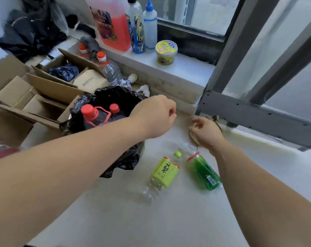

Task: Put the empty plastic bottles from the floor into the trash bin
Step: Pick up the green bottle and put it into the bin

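- Two hands are working over the floor: the right hand (205, 133) is hovering low near the window frame, fingers loosely curled and holding nothing that I can make out, with a round tan object (193, 137) partly hidden beneath it.
- Lying just below that hand, toward the person, is the green bottle (203, 172); its clear neck is pointing up toward the hand and its base toward the person, tilted a little to the right.
- Resting just to the left is the yellow-labelled bottle (162, 172), roughly parallel, its yellow-green cap pointing up and its clear base down-left; the two are lying close but seemingly apart.
- Judging by position, the right hand is the nearer one to both bottles, and a short pull back toward the person should be bringing it over the green bottle's neck.
- Hanging over the rim of the trash bin (119, 97), the left hand (155, 114) is loosely curled and empty.
- Sitting left of the bottles, the black-lined bin is already holding red-capped bottles (93, 115), and nothing is blocking the bare floor between.
- Standing further out are cardboard boxes (44, 90) on the left and a yellow cup (166, 51) on the windowsill.
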